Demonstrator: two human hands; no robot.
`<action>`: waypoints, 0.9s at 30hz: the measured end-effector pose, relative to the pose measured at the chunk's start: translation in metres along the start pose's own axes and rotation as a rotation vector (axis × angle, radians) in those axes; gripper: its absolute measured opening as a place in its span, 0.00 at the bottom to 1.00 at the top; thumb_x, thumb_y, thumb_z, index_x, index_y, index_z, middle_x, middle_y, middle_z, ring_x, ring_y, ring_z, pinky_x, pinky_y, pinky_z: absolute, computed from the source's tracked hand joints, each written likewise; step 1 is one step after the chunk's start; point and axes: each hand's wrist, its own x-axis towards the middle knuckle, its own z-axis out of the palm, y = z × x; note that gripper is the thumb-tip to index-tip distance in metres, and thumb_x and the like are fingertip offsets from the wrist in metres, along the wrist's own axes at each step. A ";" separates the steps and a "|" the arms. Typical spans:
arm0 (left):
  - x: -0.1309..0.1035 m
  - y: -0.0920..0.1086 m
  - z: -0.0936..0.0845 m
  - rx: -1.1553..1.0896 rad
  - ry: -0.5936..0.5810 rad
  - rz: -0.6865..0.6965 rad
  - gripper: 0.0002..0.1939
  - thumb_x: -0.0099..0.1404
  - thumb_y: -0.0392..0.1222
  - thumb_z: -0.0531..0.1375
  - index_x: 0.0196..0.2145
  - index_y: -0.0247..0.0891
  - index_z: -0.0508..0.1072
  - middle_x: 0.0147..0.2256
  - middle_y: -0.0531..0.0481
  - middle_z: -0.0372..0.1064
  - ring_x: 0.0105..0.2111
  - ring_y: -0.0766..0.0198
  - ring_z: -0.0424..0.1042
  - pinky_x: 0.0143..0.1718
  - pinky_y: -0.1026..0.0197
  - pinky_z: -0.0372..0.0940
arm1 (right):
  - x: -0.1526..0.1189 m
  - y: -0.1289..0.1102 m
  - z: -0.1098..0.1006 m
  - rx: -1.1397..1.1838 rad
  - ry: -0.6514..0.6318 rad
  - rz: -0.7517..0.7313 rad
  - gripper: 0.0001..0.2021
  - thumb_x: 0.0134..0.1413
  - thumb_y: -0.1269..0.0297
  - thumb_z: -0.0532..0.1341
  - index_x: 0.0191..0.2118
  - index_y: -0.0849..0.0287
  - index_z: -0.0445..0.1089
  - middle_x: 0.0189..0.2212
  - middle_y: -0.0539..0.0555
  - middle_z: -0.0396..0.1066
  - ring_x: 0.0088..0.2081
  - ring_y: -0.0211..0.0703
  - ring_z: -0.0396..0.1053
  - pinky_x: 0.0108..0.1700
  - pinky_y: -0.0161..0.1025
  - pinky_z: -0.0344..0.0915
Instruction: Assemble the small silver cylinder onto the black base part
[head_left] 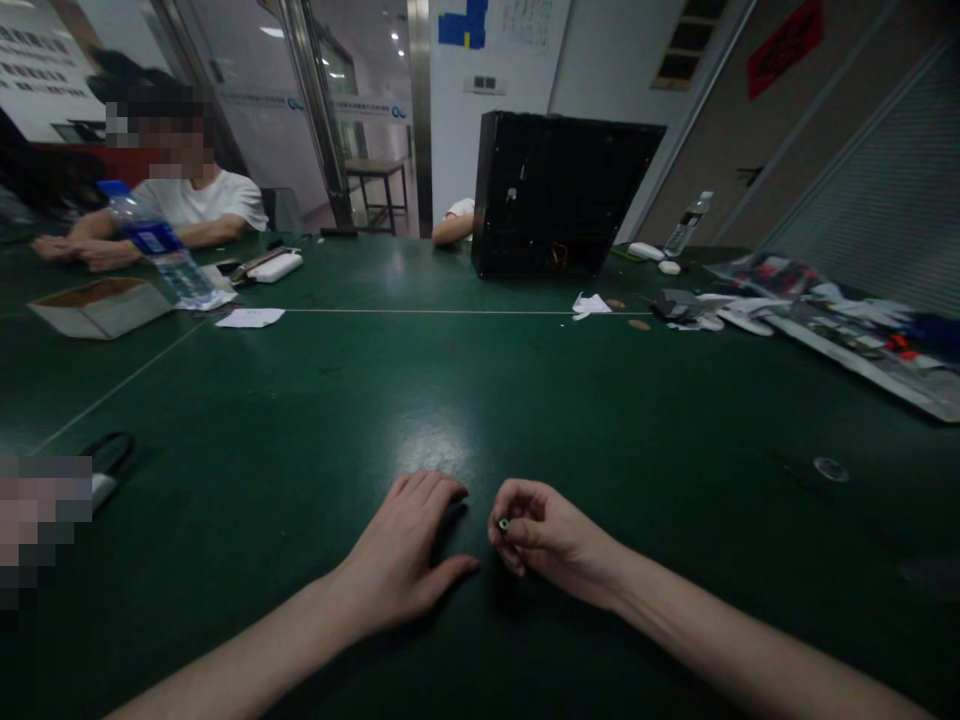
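Observation:
Over the green table (pixel 337 400), near its front middle, both hands face each other a short distance apart. My left hand (pixel 416 545) is palm down with thumb and fingers spread, and nothing shows between them. My right hand (pixel 544 530) is closed, thumb against curled fingers, round a small dark object with a pale round end (pixel 504 525). The rest of that object is hidden by the fingers, so what it is cannot be told.
At the back stand a black open-backed case (pixel 562 195) and a clear bottle (pixel 688 225). A blue-capped bottle (pixel 161 245) and a box (pixel 101 308) are back left, near a seated person (pixel 202 205). A cluttered tray (pixel 870 360) lies right.

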 end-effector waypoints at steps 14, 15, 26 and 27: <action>0.000 0.002 -0.003 -0.010 0.004 -0.011 0.22 0.58 0.47 0.62 0.48 0.39 0.62 0.45 0.43 0.65 0.46 0.50 0.64 0.48 0.45 0.60 | -0.001 0.000 -0.001 -0.004 0.033 0.011 0.12 0.36 0.65 0.73 0.30 0.62 0.75 0.24 0.49 0.71 0.22 0.31 0.65 0.24 0.30 0.58; 0.000 0.001 -0.002 -0.010 0.006 -0.012 0.22 0.58 0.47 0.62 0.48 0.39 0.62 0.45 0.43 0.65 0.46 0.51 0.64 0.48 0.45 0.60 | -0.001 -0.001 -0.001 -0.013 0.040 0.010 0.12 0.36 0.65 0.73 0.30 0.62 0.75 0.25 0.49 0.70 0.22 0.31 0.65 0.24 0.30 0.58; 0.000 0.003 -0.005 -0.008 0.000 -0.005 0.21 0.58 0.45 0.62 0.47 0.39 0.63 0.45 0.44 0.66 0.46 0.51 0.64 0.48 0.46 0.61 | -0.002 -0.002 0.001 -0.060 0.024 0.033 0.15 0.40 0.70 0.71 0.38 0.60 0.74 0.30 0.50 0.70 0.24 0.30 0.65 0.25 0.29 0.59; 0.000 0.003 -0.005 -0.006 0.001 -0.003 0.21 0.58 0.46 0.62 0.47 0.39 0.63 0.44 0.44 0.66 0.46 0.51 0.64 0.48 0.46 0.61 | -0.002 -0.001 0.001 -0.063 0.028 0.031 0.14 0.40 0.69 0.71 0.37 0.60 0.74 0.30 0.50 0.70 0.24 0.30 0.65 0.25 0.29 0.59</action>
